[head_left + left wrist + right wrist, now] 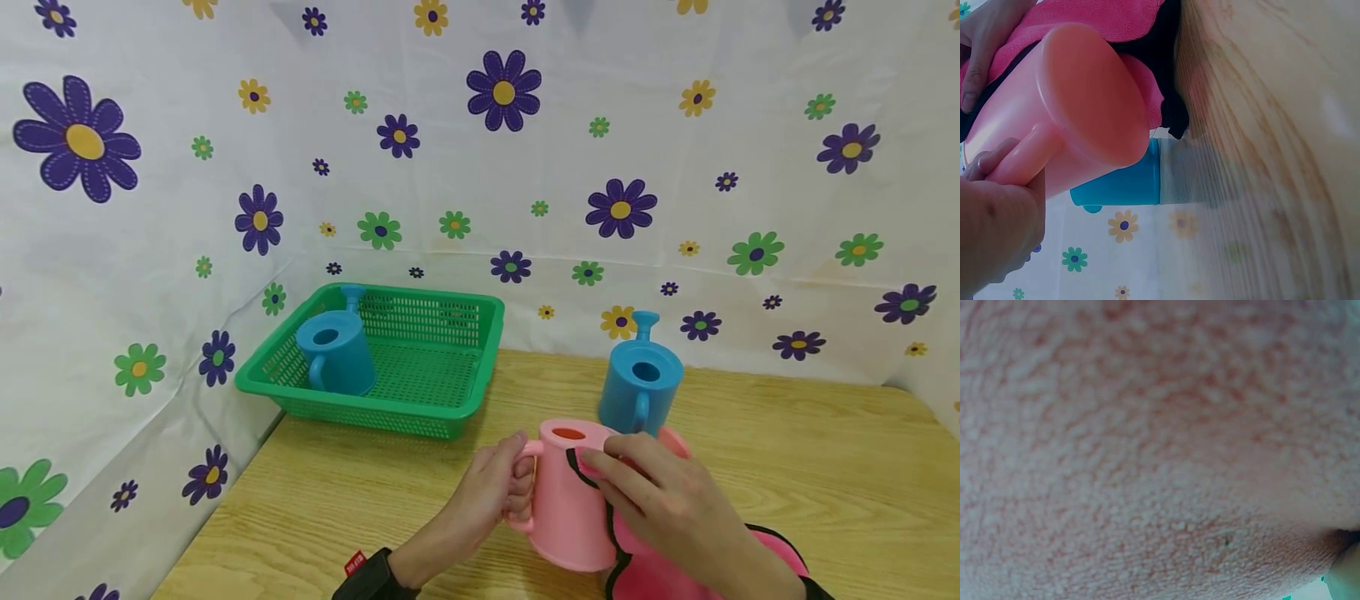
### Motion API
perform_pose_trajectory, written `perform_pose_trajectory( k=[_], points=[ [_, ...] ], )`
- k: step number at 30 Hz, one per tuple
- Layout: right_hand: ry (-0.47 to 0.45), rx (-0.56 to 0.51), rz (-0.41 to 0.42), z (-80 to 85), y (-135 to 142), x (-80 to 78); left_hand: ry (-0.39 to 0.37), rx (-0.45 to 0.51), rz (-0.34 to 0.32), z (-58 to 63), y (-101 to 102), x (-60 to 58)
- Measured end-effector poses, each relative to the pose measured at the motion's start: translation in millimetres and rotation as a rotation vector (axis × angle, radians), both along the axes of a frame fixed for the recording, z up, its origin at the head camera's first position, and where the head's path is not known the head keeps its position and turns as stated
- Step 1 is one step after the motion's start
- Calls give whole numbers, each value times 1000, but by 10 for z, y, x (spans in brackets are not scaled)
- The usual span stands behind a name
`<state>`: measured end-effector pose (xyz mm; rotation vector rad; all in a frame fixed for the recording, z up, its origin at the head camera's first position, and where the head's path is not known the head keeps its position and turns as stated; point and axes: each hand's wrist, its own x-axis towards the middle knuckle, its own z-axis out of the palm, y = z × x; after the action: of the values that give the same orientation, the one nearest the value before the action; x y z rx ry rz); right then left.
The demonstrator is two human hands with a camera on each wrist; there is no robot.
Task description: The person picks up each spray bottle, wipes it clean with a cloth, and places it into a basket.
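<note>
A pink watering can (564, 508) is held up close over the wooden table, slightly tilted. My left hand (486, 492) grips it by its handle, fingers wrapped round. Against its right side, my right hand (671, 504) holds a bright pink cloth (656, 577) with black edging, fingers near the can's top rim. The rest of the cloth hangs down beneath that hand. In the left wrist view the can's base (1094, 94) shows, with the cloth (1091, 22) behind it. A blurred, close-up surface fills most of the right wrist view.
A blue watering can (637, 400) stands on the table (360, 492) just behind the hands. At the back left, a green basket (390, 414) contains another blue watering can (343, 358). Flower-printed sheeting (450, 167) hangs behind the table and along its left side.
</note>
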<state>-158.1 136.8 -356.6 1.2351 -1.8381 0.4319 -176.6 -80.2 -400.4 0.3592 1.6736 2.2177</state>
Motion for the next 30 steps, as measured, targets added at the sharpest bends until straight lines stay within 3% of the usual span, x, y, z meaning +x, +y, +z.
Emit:
perform_pose_trajectory(
  k=[8, 15, 24, 30],
  points=[
    [-10, 103, -6, -4, -20, 26, -13, -1, 17, 32, -6, -4],
    [9, 123, 16, -25, -54, 35, -39, 8, 36, 54, -4, -18],
    [-56, 180, 38, -60, -34, 70, -131, 57, 92, 115, 1, -64],
    [-103, 169, 100, -77, -44, 101, -151, 99, 136, 137, -7, -83]
  ],
)
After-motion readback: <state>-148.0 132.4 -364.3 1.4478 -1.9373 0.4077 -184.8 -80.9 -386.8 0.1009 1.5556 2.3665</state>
